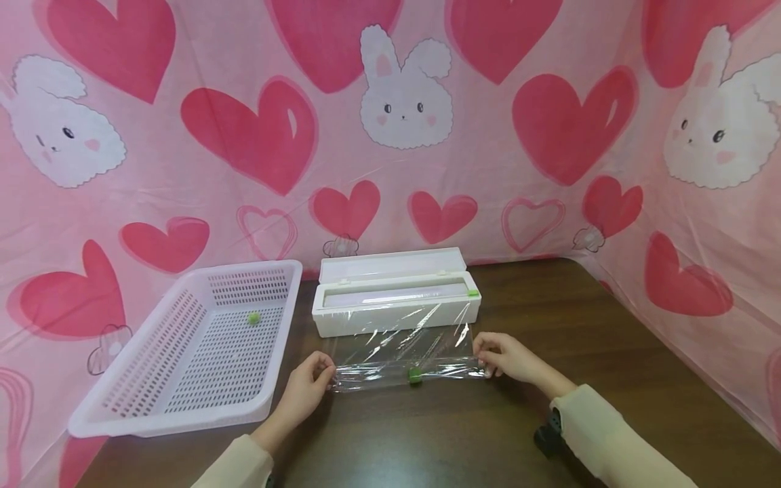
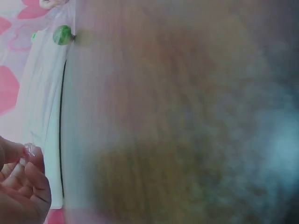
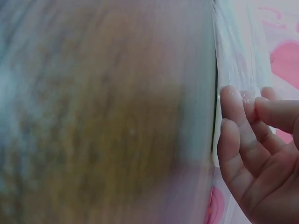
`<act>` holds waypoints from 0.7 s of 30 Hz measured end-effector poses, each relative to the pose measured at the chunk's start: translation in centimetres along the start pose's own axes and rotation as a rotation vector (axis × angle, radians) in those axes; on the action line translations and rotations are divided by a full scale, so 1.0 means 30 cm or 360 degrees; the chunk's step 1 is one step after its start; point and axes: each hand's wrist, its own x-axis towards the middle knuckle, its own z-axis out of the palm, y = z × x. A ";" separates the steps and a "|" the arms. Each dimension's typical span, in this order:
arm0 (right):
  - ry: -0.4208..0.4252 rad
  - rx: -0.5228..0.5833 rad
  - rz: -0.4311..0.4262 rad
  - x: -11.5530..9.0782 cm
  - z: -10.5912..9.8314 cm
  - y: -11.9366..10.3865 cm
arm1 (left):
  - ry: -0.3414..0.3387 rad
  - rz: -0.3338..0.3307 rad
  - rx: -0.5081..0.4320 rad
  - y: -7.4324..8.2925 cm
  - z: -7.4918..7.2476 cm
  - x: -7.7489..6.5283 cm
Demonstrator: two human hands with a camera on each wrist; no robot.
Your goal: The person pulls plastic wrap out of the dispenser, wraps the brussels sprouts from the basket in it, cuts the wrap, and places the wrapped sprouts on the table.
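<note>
Left wrist, left grip [image 2: 23,191] cut off, pinching film [image 2: 43,84], tabletop [image 2: 163,116] blurred

Left hand [image 1: 308,381] and right hand [image 1: 508,357] in pinches

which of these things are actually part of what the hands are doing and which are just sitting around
Part of the job, it seems:
clear film, pinched by the left hand and right hand
white box, lid open, film running out over its front
green piece at the film's near edge

Apparently just there:
pale basket
small green object inside it
heart-print cloth behind
</note>
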 end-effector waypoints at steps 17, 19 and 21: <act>-0.0043 -0.0111 -0.0056 0.026 -0.001 0.003 | -0.0133 0.0273 0.0442 0.001 0.019 -0.002; -0.0056 -0.0122 -0.0064 0.029 0.000 0.001 | -0.0121 0.0324 0.0500 0.005 0.022 0.000; -0.0069 -0.0133 -0.0065 0.031 0.001 0.001 | -0.0092 0.0363 0.0532 0.010 0.023 0.000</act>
